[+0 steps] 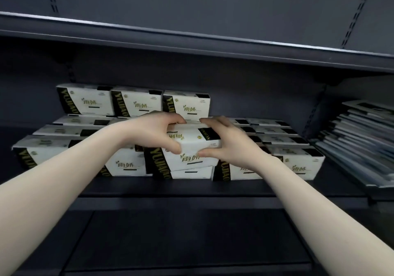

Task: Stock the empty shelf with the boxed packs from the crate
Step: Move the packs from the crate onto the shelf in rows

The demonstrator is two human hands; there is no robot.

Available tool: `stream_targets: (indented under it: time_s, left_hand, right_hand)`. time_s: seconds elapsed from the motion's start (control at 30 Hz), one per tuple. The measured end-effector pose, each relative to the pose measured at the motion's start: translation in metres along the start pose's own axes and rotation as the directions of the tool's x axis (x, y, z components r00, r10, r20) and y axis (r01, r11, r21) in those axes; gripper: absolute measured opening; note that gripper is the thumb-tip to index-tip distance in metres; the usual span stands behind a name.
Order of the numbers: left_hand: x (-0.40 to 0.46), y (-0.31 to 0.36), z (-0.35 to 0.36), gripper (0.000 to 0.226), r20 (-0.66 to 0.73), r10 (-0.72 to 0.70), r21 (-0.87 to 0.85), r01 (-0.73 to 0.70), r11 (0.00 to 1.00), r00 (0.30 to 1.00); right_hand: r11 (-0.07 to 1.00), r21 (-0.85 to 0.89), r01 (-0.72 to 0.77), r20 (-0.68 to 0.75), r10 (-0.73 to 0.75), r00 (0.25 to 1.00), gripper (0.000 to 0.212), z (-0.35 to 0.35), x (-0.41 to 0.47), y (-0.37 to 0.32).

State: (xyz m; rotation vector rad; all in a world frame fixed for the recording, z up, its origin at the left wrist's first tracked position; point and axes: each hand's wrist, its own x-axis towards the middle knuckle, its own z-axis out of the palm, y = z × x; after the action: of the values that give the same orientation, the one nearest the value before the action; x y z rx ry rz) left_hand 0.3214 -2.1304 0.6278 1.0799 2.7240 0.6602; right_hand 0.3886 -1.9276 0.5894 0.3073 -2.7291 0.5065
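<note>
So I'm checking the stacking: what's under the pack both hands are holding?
The held pack, gripped by the left hand and right hand, sits over a front-row pack with another below. Whether they touch is hidden.

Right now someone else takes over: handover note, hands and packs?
Left hand and right hand both grip one held pack, tilted, over the front row in the middle of the shelf.
Done: bottom layer of packs fills several rows; three back-row packs stand stacked on top at the rear left.
Left: set this pack down and carry on with the second layer. Crate not in view, so the remaining count is unknown.
</note>
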Motion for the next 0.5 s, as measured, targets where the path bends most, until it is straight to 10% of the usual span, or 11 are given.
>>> stream_targets:
  time_s: [0.3, 0.5]
  left_hand:
    - [0.023, -0.014, 0.0, 0.056, -0.047, 0.04, -0.02, -0.041, 0.999, 0.998]
    - [0.039, -0.029, 0.0, 0.057, -0.332, -0.005, -0.206, -0.068, 0.976, 0.943]
  right_hand:
    - [0.999, 0.046, 0.003, -0.016, -0.002, 1.0, 0.074, 0.004, 0.024, 0.021]
    - [0.998, 0.056, -0.042, -0.065, 0.045, 0.997, 0.076, -0.009, 0.039, 0.055]
